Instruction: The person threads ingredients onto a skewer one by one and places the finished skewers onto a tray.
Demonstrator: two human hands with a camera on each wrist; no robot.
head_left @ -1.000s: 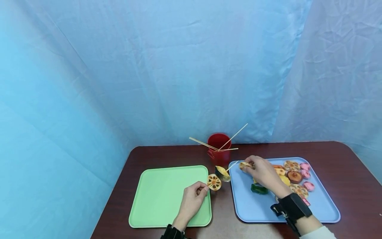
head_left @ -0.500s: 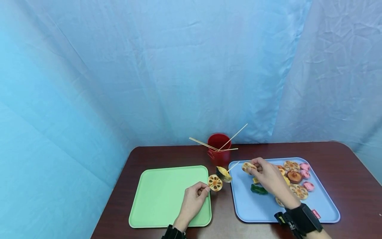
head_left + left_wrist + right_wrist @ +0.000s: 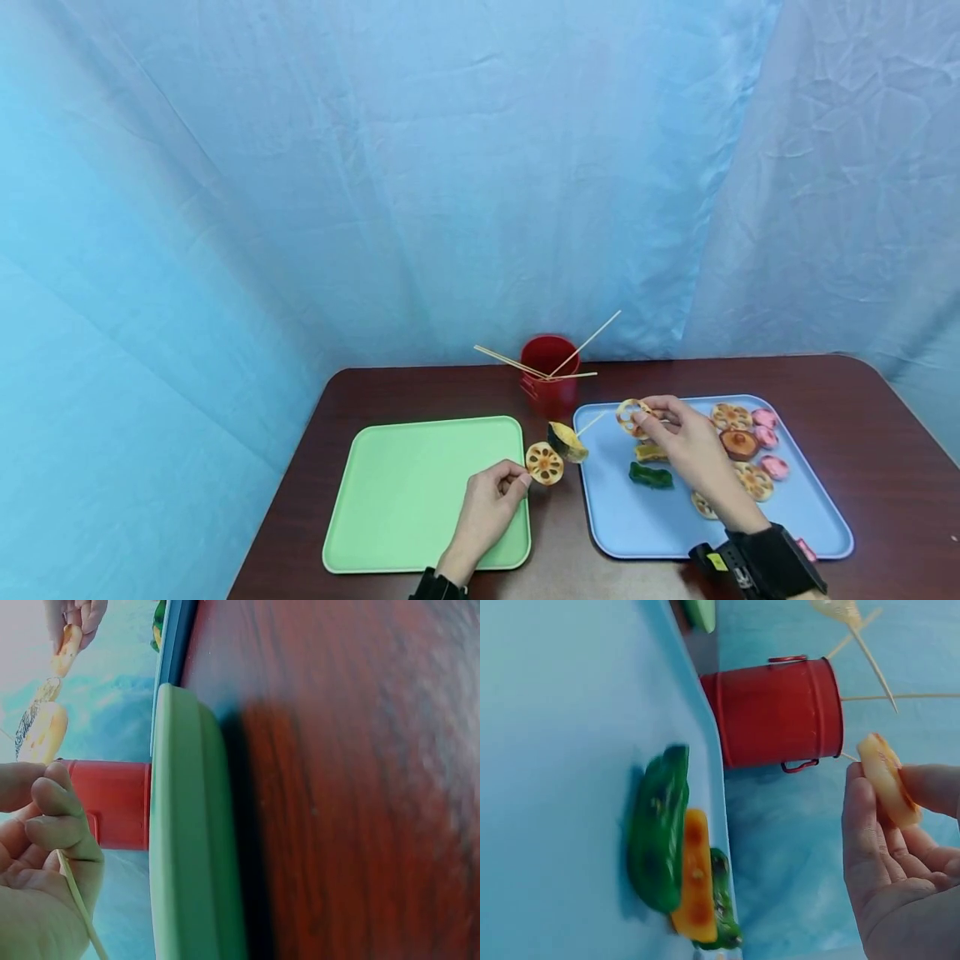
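My left hand [image 3: 486,510] pinches a bamboo skewer [image 3: 79,904] over the right edge of the green tray [image 3: 397,500]. Threaded on that skewer are a lotus root slice [image 3: 544,463], right at the fingertips, and beyond it a dark-rinded yellow pumpkin wedge [image 3: 568,442]. Past the wedge the bare skewer tip [image 3: 877,671] sticks out toward the blue tray [image 3: 637,529]. Above that tray my right hand [image 3: 696,454] holds another lotus root slice [image 3: 889,784] between thumb and fingers, apart from the skewer tip.
A red bucket [image 3: 551,393] with several skewers leaning out stands behind the trays. On the blue tray lie a green pepper piece [image 3: 651,476], a mushroom [image 3: 739,444], pink pieces [image 3: 774,467] and more lotus slices [image 3: 752,481]. Blue cloth [image 3: 480,183] hangs behind the table.
My right hand has drawn a little to the right, and its lotus slice has turned to show its holed face. My left hand and the skewer have shifted slightly right.
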